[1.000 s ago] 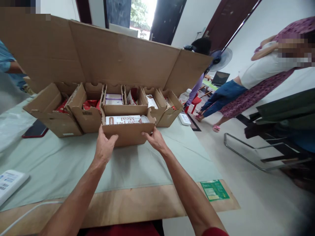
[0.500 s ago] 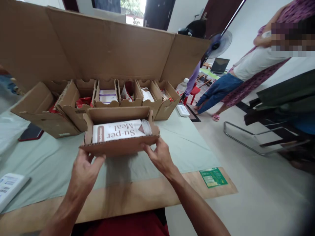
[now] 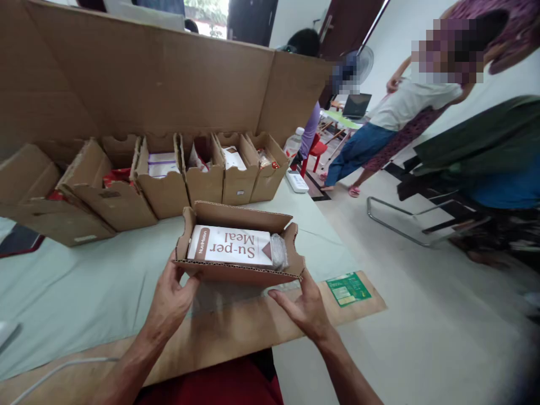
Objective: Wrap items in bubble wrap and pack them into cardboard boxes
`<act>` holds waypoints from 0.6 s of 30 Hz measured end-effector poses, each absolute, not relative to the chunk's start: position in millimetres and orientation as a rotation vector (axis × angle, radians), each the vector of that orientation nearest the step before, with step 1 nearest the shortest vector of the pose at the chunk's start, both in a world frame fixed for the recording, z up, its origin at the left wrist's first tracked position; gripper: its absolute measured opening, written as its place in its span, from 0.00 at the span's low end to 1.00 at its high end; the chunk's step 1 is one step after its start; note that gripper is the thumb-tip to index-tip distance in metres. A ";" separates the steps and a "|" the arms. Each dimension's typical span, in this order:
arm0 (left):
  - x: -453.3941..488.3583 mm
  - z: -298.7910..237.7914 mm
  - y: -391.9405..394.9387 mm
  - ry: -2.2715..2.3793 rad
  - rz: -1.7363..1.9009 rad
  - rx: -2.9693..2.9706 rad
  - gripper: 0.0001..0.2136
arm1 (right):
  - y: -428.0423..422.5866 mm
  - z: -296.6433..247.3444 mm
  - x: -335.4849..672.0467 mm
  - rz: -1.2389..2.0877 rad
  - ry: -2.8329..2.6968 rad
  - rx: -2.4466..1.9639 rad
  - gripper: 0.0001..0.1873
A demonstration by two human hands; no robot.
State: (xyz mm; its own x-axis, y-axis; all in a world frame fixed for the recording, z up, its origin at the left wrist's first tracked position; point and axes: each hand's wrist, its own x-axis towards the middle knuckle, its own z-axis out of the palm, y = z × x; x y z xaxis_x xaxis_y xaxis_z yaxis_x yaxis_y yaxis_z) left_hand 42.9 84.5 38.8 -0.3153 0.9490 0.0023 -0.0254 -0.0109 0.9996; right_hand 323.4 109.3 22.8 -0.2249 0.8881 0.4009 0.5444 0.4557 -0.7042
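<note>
Between my two hands is an open cardboard box point(image 3: 244, 275), held tilted above the table near its front. Inside it lie a white "Su-per Meal" carton point(image 3: 230, 245), its lettering upside down to me, and a clear wrapped item point(image 3: 279, 251) at the right end. My left hand point(image 3: 171, 295) grips the box's near left corner, thumb along the front wall. At the near right corner my right hand point(image 3: 306, 306) supports the box, its thumb stretched away from the wall and its other fingers partly hidden behind the cardboard.
A row of cardboard bins point(image 3: 164, 191) holding packets and cartons stands behind, backed by a tall cardboard panel point(image 3: 169, 84). A white device point(image 3: 297, 181) and a bottle point(image 3: 294, 143) are right of the row. A green card point(image 3: 349, 289) lies at the table's right corner. People stand beyond.
The box has come away from the row of bins, nearer to me and to the right, and its contents show more. My right thumb has moved off the front wall. The view has shifted.
</note>
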 end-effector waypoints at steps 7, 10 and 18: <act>40.5 23.3 79.7 1.529 1.366 0.972 0.35 | 180.3 17.7 360.6 0.997 -1.998 -0.949 0.75; 39.5 14.1 79.7 1.556 1.331 1.019 0.33 | 203.6 13.7 354.1 1.153 -1.994 -0.847 0.81; 51.3 5.4 93.8 1.567 1.331 1.029 0.31 | 146.2 -0.5 356.5 0.796 -2.038 -0.943 0.75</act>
